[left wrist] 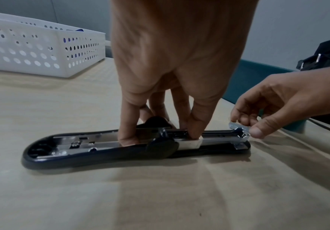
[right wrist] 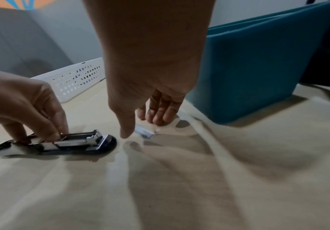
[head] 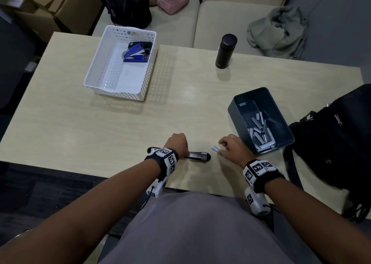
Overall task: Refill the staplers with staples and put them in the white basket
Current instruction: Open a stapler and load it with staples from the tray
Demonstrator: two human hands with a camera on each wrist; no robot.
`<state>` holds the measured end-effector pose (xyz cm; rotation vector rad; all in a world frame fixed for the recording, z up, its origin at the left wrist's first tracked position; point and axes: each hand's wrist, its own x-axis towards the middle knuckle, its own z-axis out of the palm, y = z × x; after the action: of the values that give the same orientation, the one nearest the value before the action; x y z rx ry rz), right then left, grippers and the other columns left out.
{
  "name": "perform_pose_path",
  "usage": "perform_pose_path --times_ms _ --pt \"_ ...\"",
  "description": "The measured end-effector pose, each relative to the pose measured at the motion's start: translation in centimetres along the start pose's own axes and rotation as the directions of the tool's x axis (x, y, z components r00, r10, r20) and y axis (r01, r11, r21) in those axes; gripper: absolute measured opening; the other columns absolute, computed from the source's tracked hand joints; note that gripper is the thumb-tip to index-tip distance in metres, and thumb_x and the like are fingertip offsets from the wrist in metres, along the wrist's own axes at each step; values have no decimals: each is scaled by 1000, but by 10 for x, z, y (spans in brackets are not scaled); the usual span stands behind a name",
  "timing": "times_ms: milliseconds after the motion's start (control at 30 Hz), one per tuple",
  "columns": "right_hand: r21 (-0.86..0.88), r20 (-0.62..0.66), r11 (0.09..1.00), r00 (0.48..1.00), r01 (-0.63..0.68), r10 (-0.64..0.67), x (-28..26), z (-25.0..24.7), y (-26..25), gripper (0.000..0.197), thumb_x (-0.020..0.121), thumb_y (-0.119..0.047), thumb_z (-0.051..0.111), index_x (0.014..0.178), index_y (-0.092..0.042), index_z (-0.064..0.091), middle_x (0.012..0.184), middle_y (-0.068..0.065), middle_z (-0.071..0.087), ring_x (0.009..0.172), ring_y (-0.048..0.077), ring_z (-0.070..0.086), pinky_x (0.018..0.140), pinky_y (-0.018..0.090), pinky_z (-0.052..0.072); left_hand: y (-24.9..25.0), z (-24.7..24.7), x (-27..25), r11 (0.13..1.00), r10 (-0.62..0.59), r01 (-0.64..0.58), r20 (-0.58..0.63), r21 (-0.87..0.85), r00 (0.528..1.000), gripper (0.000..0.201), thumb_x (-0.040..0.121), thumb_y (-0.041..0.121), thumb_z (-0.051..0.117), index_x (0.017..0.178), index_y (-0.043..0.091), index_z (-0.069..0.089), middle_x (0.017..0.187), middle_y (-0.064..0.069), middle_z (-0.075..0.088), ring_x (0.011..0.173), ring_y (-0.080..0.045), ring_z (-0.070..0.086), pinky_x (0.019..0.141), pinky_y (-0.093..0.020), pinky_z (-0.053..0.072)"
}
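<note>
At the far left of the desk (head: 70,113) stands the white basket (head: 94,71), and inside it, toward its far right corner, lie a blue stapler (head: 135,54) and a dark one behind it, touching or overlapping; so by my reading at least two staplers are already dealt with and deposited, though the pictures cannot show whether they were in fact filled. Nearer, at the front edge of the desk, lies the black stapler (left wrist: 121,149), opened out flat with its metal magazine channel exposed and pointing right; this one seems to be the stapler in hand, not yet loaded and not yet in the basket, which sits well apart from it. The left hand (head: 177,143) comes down on its middle from above, fingers curled, fingertips (left wrist: 196,132) pressing on the white pusher block in the channel and another finger on the lid's inner plate, holding the stapler steady. Just to the right of the stapler's nose, the right hand (head: 230,147) pinches a short strip of staples (head: 215,148) between thumb and forefinger, the other fingers loosely curled; the strip hovers just beside the open front end of the channel, not yet seated in it. Further right, near that hand, stands the dark bin (head: 236,111) holding a heap of spare staple strips. What is left, I judge: seat the strip, close the stapler, carry it to the basket.
</note>
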<state>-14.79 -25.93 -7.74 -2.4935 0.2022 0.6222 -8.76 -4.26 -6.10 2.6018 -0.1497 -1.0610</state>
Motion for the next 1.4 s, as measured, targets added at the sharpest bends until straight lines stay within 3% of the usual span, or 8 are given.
perform_pose_path --times_ms 233,433,600,733,900,1067,1200,1400 --pt "-182 9 981 998 69 -69 -2 13 -14 30 82 -17 64 111 -19 58 100 2 64 93 25 60 72 33 46 -2 1 -3 1000 23 -23 -7 5 1000 14 73 9 70 84 4 77 83 -17 73 80 -32 71 68 -34 58" --pt "158 -20 980 993 118 -117 1 7 -34 19 93 -18 55 108 -13 65 89 0 62 83 18 58 75 27 45 -1 0 -3 1000 28 -28 -9 12 1000 16 75 9 70 88 4 77 87 -18 74 83 -32 71 70 -34 59" --pt "329 17 937 992 114 -126 -2 5 -51 34 91 -13 52 123 -18 61 87 2 64 81 23 65 79 29 51 -1 -2 -5 1000 21 -20 -24 24 999 16 77 11 68 91 5 73 95 -18 71 89 -35 69 74 -35 58" --pt "376 90 924 990 68 -110 -2 5 -60 21 90 -12 60 105 -16 74 96 6 76 85 19 72 84 29 58 -3 1 -3 998 29 -27 -31 49 999 19 76 12 67 93 5 73 95 -18 71 89 -35 69 76 -36 59" --pt "164 155 976 973 143 -169 -2 4 -65 12 72 -16 79 84 -17 76 70 -14 65 62 0 55 60 15 42 -5 3 1 995 52 -49 -28 82 998 18 75 15 69 91 7 74 91 -17 71 87 -35 70 74 -35 59" --pt "-130 56 960 969 247 -242 0 5 -72 9 80 -26 62 88 -24 62 83 1 70 76 25 62 62 32 46 -5 6 0 991 69 -64 -40 118 997 18 77 14 67 93 7 72 92 -17 70 86 -34 68 74 -36 57" --pt "-164 36 943 957 291 -289 -2 16 -70 21 84 -33 58 104 -26 63 92 2 75 82 27 66 67 33 51 -7 8 4 990 67 -60 -50 124 996 18 79 18 68 93 8 73 93 -17 72 88 -34 69 76 -37 58" --pt "-313 62 910 962 271 -265 -9 28 -73 20 85 -34 59 100 -26 68 89 9 71 83 32 65 65 34 43 -8 10 4 993 54 -47 -67 109 996 19 78 25 73 91 11 74 95 -16 70 91 -33 68 76 -36 56"
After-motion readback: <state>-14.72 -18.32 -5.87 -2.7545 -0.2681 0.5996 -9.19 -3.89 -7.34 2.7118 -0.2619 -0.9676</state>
